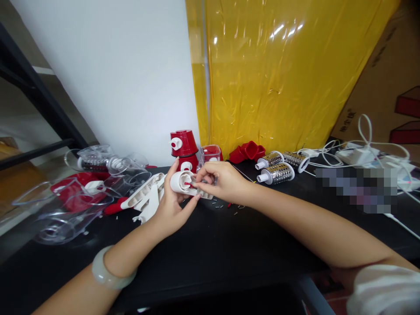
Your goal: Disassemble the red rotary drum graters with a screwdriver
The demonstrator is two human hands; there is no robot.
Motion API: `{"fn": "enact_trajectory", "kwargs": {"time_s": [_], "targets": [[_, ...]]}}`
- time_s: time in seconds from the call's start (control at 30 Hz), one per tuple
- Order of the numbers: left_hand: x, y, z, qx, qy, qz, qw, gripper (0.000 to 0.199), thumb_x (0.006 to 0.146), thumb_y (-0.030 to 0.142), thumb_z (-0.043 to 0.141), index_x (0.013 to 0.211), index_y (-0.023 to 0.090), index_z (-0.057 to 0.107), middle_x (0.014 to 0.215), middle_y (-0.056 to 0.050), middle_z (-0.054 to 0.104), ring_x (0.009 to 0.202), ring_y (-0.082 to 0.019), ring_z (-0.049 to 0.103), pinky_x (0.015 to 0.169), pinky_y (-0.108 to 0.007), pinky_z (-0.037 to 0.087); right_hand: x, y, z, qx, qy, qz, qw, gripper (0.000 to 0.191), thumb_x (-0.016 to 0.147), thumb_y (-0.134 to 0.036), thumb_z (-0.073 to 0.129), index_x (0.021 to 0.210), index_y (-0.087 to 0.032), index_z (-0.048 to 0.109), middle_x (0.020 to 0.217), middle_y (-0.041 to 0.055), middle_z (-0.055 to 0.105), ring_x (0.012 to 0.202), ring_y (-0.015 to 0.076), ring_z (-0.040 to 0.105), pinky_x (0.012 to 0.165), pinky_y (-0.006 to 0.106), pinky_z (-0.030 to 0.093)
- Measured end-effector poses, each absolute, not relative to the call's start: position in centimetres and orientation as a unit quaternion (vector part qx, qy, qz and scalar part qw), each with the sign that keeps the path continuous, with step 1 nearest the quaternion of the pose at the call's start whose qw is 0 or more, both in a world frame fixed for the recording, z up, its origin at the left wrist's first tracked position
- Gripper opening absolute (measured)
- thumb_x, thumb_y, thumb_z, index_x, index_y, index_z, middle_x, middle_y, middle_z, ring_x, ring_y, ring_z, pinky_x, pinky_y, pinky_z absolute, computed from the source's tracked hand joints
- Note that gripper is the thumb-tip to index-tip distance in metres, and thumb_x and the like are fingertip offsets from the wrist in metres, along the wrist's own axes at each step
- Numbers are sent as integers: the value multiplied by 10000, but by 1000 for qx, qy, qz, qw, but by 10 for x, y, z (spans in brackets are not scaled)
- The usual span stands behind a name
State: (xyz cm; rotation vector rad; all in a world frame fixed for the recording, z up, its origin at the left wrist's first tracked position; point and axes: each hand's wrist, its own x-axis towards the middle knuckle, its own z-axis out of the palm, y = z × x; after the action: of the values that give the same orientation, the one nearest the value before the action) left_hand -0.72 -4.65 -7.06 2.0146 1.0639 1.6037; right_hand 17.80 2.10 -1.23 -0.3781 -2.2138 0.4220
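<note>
In front of me my left hand [172,203] is closed around a white plastic housing [179,182] with a round, hollow end facing up. Something small and red shows inside that opening. The fingers of my right hand [221,181] are pinched together at the housing's right side; what they hold is hidden or too small to name. More white plastic handle parts [144,199], one with a red end, lie just left of my left hand. Several small screws [218,205] are scattered on the black table [223,253] below my right hand.
Red bases [185,144] stand behind my hands. Clear plastic parts [62,218] pile up at the left. Metal grater drums [277,173] and red pieces [247,152] lie at the back right. White cables [367,144] and a pixelated patch are farther right.
</note>
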Motion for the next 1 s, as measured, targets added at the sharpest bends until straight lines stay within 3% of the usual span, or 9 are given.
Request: {"fn": "enact_trajectory", "kwargs": {"time_s": [0.23, 0.53, 0.77, 0.87, 1.0], "targets": [[-6, -45, -72, 682, 367, 592, 222, 932, 899, 220, 679, 1580, 369, 61, 1318, -91, 578, 1156, -182, 652, 958, -309, 573, 186, 27, -7, -103, -909, 46, 401, 125, 908, -247, 652, 902, -164, 744, 763, 14, 692, 735, 129, 613, 766, 290, 420], [-3, -48, -65, 685, 377, 567, 259, 752, 926, 284, 645, 1551, 293, 226, 1389, -134, 594, 1223, -220, 629, 965, -319, 571, 180, 24, -18, -121, -915, 19, 385, 139, 918, -298, 662, 938, -188, 744, 887, 46, 753, 915, 183, 685, 772, 307, 409], [-3, -48, -63, 685, 385, 550, 283, 454, 923, 329, 646, 1339, 232, 492, 1280, -105, 656, 1180, -225, 654, 989, -334, 558, 182, 24, -16, -144, -903, 25, 405, 156, 893, -339, 700, 874, -185, 709, 773, 4, 700, 726, 136, 592, 704, 275, 368], [-2, -47, -62, 688, 386, 542, 290, 386, 920, 314, 650, 1274, 222, 524, 1222, -89, 676, 1137, -206, 671, 1036, -350, 528, 182, 23, -16, -148, -904, 6, 400, 165, 912, -334, 675, 864, -181, 708, 802, 16, 721, 741, 144, 605, 730, 291, 362], [-1, -48, -58, 678, 413, 526, 304, 326, 912, 362, 648, 1171, 208, 524, 1124, -92, 697, 1077, -225, 693, 955, -361, 568, 181, 22, -18, -156, -906, -5, 393, 206, 948, -334, 613, 848, -170, 689, 818, 32, 732, 751, 155, 619, 756, 309, 363]]}}
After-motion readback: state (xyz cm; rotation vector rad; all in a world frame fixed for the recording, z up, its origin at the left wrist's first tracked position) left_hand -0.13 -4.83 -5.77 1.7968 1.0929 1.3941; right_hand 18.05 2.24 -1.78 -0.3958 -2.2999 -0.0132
